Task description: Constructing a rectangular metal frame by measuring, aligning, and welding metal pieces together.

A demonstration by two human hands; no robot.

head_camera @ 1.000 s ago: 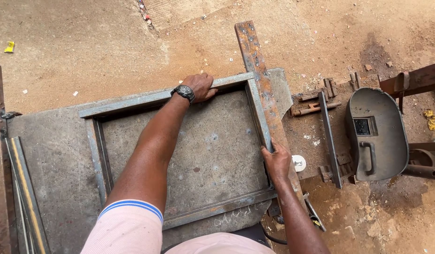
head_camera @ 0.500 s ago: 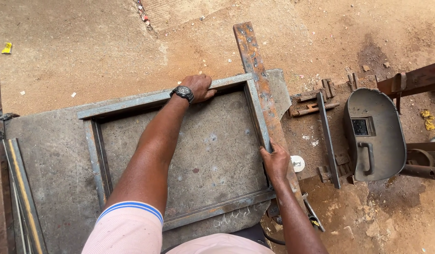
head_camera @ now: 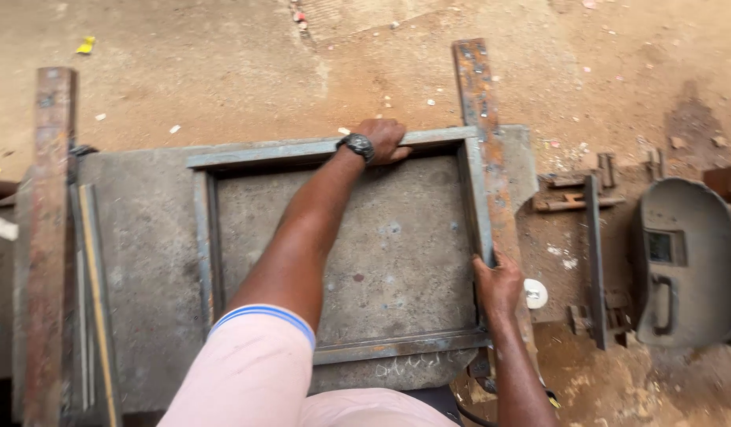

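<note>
in the head view, the one view there was, a rectangular frame of grey steel angle bars lay flat on a grey metal work table in the middle of the frame. the left hand, a dark watch at its wrist, lay at upper centre with its fingers curled over the frame's far bar, pressing on it rather than lifting it. the right hand, at lower right, closed on the frame's right-hand bar near its lower corner, fingers wrapped on the edge; how tight the hold was could not be told.

judged from the two hands, the step in hand was seating and squaring the frame on the table, steadying two sides at once. the next move would call for keeping the corners flush and the bars flat against the plate, with light, even pressure so that no joint slipped.

a long rusty flat bar ran from upper centre down just beside the frame's right side, and another rusty bar stood along the table's left edge, with thin rods next to it. at the right, on the ground, lay a grey welding mask, a small white disc and some short steel offcuts. the floor was bare reddish dirt strewn with scraps, seemingly an open-air workshop.
</note>
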